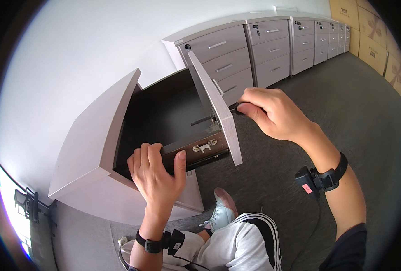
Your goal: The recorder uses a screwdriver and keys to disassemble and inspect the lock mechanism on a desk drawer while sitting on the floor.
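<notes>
A light grey wooden cabinet [80,149] has its top drawer [159,104] pulled out, showing a dark interior. My left hand [156,176] grips the drawer's near side, where a metal fitting [205,147] is screwed to the brown rail. Outside the drawer front [231,140], my right hand [277,115] pinches a small black-headed object [238,109], apparently a key, at the lock. Inside the front, the lock's back and a thin metal rod [199,121] show.
A row of similar drawer cabinets [268,67] lines the white wall, with cardboard boxes [370,54] stacked at the far right. My legs and shoe [220,212] are on the dark floor below the open drawer. A black stand [24,205] shows at the left edge.
</notes>
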Action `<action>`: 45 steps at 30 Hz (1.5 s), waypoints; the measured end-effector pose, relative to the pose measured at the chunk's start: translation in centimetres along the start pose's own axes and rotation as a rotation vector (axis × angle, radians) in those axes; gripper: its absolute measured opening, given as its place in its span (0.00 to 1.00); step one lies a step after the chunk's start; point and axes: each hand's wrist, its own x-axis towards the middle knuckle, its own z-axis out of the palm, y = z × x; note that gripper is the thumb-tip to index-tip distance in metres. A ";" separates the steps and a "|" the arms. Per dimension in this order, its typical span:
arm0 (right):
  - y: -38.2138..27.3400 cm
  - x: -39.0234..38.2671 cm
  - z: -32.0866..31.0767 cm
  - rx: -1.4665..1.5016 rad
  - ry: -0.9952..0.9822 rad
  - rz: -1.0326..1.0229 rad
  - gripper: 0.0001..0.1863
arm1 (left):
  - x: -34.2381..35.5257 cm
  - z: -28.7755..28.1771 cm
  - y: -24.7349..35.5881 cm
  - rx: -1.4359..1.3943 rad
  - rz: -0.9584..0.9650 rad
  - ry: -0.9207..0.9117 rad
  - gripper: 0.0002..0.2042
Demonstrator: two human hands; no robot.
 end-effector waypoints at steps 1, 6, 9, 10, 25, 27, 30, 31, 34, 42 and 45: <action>-0.3 0.5 -0.2 0.138 -0.085 0.181 0.11 | -0.1 0.0 -0.1 -0.004 0.003 0.004 0.15; -1.2 1.9 -0.5 0.620 -0.291 0.661 0.23 | -0.3 -0.5 -0.8 -0.009 -0.019 0.008 0.15; -1.5 1.9 0.3 0.681 -0.254 0.674 0.22 | -0.3 -0.7 -1.1 -0.010 -0.025 0.002 0.15; -1.5 1.7 0.5 0.745 -0.221 0.699 0.22 | -0.3 -0.7 -1.2 -0.011 -0.019 -0.002 0.15; -2.9 3.8 1.9 0.862 -0.081 0.799 0.21 | -3.5 -6.3 -3.9 -0.352 0.284 0.155 0.10; -3.5 4.6 2.6 0.870 -0.092 0.799 0.21 | -2.9 -8.5 -6.0 -0.181 0.191 0.201 0.06; -4.0 5.5 3.9 0.896 -0.109 0.795 0.22 | -0.1 -9.1 -9.9 -0.139 0.106 0.256 0.09; -4.3 5.9 4.6 0.923 -0.124 0.794 0.22 | 0.6 -9.2 -11.2 -0.106 0.019 0.237 0.10; -5.2 5.5 6.5 0.931 -0.140 0.698 0.23 | 0.7 -9.9 -12.6 0.001 -0.027 0.156 0.13; -8.2 8.8 11.0 0.849 -0.275 0.579 0.12 | 1.0 -9.6 -12.5 0.071 -0.061 0.115 0.16; -8.9 9.9 12.4 0.803 -0.283 0.497 0.12 | 1.3 -9.6 -12.8 0.067 -0.061 0.101 0.16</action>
